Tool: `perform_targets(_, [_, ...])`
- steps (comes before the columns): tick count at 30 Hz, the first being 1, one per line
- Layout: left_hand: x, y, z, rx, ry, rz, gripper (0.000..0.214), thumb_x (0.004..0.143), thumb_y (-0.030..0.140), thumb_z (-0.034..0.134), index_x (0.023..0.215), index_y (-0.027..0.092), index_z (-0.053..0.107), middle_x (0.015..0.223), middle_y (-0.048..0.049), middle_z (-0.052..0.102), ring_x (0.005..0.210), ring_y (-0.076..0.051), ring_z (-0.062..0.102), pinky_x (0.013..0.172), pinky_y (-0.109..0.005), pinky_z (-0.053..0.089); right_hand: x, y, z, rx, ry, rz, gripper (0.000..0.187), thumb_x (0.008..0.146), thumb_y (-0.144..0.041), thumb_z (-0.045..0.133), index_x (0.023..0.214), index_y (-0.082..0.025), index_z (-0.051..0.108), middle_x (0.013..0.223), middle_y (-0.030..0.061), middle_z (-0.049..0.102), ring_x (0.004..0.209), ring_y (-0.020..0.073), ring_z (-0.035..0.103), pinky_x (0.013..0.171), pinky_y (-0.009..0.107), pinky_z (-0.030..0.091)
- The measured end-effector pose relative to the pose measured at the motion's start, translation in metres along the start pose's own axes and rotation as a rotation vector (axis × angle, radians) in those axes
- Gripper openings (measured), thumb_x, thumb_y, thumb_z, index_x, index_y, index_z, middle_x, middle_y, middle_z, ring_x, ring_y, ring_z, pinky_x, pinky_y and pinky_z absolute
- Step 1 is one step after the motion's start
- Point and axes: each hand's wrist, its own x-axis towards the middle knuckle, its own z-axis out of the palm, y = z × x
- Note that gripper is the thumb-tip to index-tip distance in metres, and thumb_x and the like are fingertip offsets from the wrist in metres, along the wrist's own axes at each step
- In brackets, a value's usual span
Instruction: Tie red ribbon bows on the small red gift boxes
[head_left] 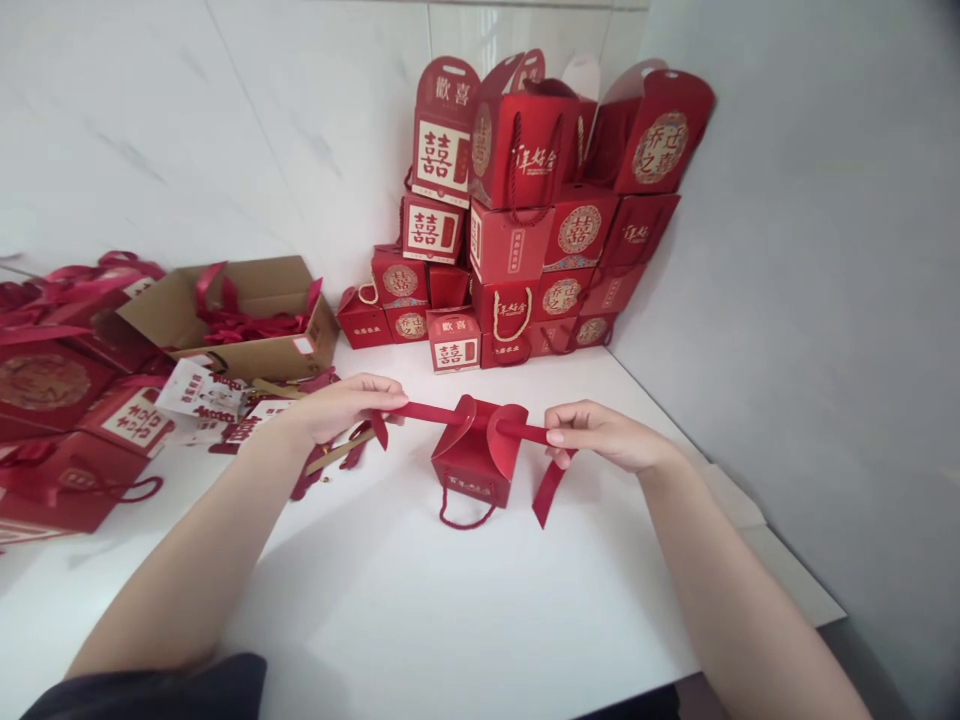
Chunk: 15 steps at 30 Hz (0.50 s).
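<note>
A small red gift box point(472, 470) with rounded top flaps and a red cord handle point(466, 524) stands on the white table in front of me. A red ribbon point(431, 411) passes through the flaps at its top and sticks out on both sides. On the left, my left hand point(360, 405) pinches one end, its tip hanging below the fingers. My right hand point(596, 435) pinches the other end, and a longer tail droops beneath it. Between both hands the ribbon looks fairly taut. Neither hand touches the box itself.
Stacked red gift boxes point(517, 240) rise at the back, by the grey wall. A cardboard box point(259, 360) with red ribbons stands back left, near tags point(202, 390) and cords. Ribboned red boxes point(60, 390) fill the far left. The white table point(420, 620) ends at the front right.
</note>
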Motion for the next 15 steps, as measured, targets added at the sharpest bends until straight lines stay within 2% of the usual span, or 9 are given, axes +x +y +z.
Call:
perform_targets(4, [0.004, -0.004, -0.021, 0.235, -0.113, 0.034, 0.033, 0.075, 0.040, 0.070, 0.059, 0.015, 0.057, 0.055, -0.0017, 0.058, 0.045, -0.008, 0.051, 0.044, -0.018, 0.039, -0.004, -0.001, -0.007, -0.087, 0.016, 0.070, 0.028, 0.081, -0.041, 0.067, 0.071, -0.017, 0.057, 0.060, -0.0038, 0.055, 0.059, 0.0091, 0.047, 0.062, 0.024, 0.035])
perform_targets(7, [0.011, -0.010, -0.030, 0.395, -0.183, -0.013, 0.032, 0.076, 0.043, 0.069, 0.061, 0.015, 0.060, 0.050, 0.0000, 0.053, 0.041, -0.006, 0.042, 0.043, -0.018, 0.034, -0.005, 0.001, -0.011, -0.115, -0.012, 0.116, 0.028, 0.080, -0.042, 0.067, 0.071, -0.016, 0.059, 0.062, -0.0034, 0.055, 0.060, 0.0094, 0.048, 0.062, 0.024, 0.037])
perform_targets(11, [0.015, -0.016, -0.038, 0.467, -0.199, -0.061, 0.030, 0.073, 0.045, 0.071, 0.065, 0.016, 0.066, 0.040, 0.0026, 0.044, 0.036, -0.006, 0.033, 0.039, -0.018, 0.026, -0.011, 0.003, -0.019, -0.149, -0.011, 0.158, 0.026, 0.078, -0.042, 0.066, 0.081, -0.016, 0.067, 0.069, 0.0000, 0.063, 0.066, 0.0123, 0.056, 0.067, 0.027, 0.043])
perform_targets(15, [0.011, -0.014, -0.047, 0.470, -0.210, -0.092, 0.028, 0.073, 0.044, 0.070, 0.069, 0.016, 0.072, 0.038, 0.0008, 0.046, 0.035, -0.008, 0.036, 0.038, -0.020, 0.027, -0.024, -0.001, -0.030, -0.276, 0.057, 0.156, 0.030, 0.074, -0.040, 0.070, 0.095, -0.018, 0.072, 0.083, 0.0036, 0.071, 0.074, 0.0165, 0.062, 0.072, 0.030, 0.049])
